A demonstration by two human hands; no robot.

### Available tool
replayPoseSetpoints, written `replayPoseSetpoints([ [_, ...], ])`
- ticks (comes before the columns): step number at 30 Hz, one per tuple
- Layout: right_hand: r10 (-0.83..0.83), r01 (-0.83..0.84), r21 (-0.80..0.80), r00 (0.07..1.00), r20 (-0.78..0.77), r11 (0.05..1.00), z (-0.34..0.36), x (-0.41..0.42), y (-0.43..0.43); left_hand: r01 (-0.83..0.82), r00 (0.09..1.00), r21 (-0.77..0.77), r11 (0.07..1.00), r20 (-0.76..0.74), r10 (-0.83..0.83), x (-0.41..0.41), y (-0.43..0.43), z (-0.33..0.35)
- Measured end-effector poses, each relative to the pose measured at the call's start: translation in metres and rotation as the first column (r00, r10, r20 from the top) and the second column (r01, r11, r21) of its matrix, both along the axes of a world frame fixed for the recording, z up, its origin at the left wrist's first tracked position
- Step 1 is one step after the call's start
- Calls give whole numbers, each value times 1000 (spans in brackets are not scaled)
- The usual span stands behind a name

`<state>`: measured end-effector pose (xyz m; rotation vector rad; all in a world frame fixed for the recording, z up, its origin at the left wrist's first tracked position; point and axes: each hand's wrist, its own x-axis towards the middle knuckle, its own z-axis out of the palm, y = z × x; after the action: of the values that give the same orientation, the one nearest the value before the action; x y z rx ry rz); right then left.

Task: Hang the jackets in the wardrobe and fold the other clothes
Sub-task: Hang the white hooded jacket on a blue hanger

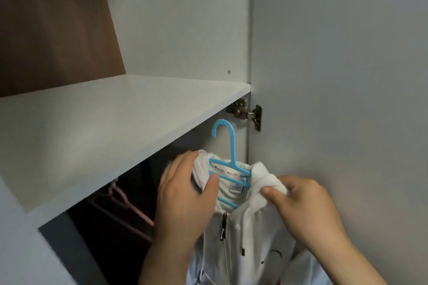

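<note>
Head view: left hand (185, 194) and right hand (305, 206) pinch white jacket (250, 238) shoulders on blue hanger (228, 146).

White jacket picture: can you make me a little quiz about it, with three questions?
1. Pick one: what colour is the hanger inside the jacket? A pink, B blue, C green.
2. True or false: only one hand holds the jacket.
3. Fill the gap: the metal hinge sits just under the end of the white ____.

Key
1. B.
2. False: the left hand and the right hand each grip it near the collar.
3. shelf.
</note>
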<state>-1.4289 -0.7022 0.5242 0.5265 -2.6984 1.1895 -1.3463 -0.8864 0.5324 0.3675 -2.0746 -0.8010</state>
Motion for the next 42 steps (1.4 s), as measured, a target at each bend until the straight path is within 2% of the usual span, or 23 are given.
replayPoseSetpoints([
  [4, -6, 7, 9, 995, -103, 1000, -22, -15, -19, -19, 988, -75, 997, -154, 7, 4, -4, -31],
  [7, -5, 7, 9, 988, -156, 1000, -38, -25, -30, -53, 979, -100, 994, -199, 32, 7, -10, -47],
  [12, -24, 18, -29, 974, -225, 999, -74, -35, -45, -118, 987, -225, 967, -136, 89, 7, -11, -63],
  [15, -19, 0, -71, 960, -279, 997, -99, -35, -43, -162, 978, -262, 951, -167, 121, 10, -6, -80],
  [20, -59, 27, -104, 946, -318, 994, -133, -21, -23, -300, 953, -317, 900, -140, 268, 25, 0, -108],
  [25, -30, -8, -121, 949, -313, 993, -135, -13, -12, -420, 907, -261, 869, -149, 393, 34, -2, -103],
  [28, -18, -31, -148, 947, -320, 988, -128, -13, -15, -409, 901, -98, 907, -201, 385, 27, -1, -88],
  [30, -9, -51, -173, 944, -330, 984, -124, -19, -22, -423, 890, -72, 903, -220, 399, 18, -6, -74],
  [32, -9, -61, -191, 939, -343, 980, -120, -26, -30, -465, 879, -204, 862, -222, 422, 7, -13, -61],
  [34, -2, -72, -197, 937, -351, 978, -115, -34, -41, -508, 861, -364, 780, -231, 453, -6, -23, -51],
  [37, 22, -93, -188, 936, -351, 978, -108, -43, -60, -560, 827, -408, 721, -220, 517, -24, -44, -43],
  [39, 46, -116, -189, 939, -342, 975, -107, -49, -73, -593, 791, -434, 678, -156, 592, -38, -61, -41],
  [42, 72, -139, -199, 948, -311, 970, -109, -62, -88, -572, 705, -618, 539, -34, 709, -54, -91, -35],
])
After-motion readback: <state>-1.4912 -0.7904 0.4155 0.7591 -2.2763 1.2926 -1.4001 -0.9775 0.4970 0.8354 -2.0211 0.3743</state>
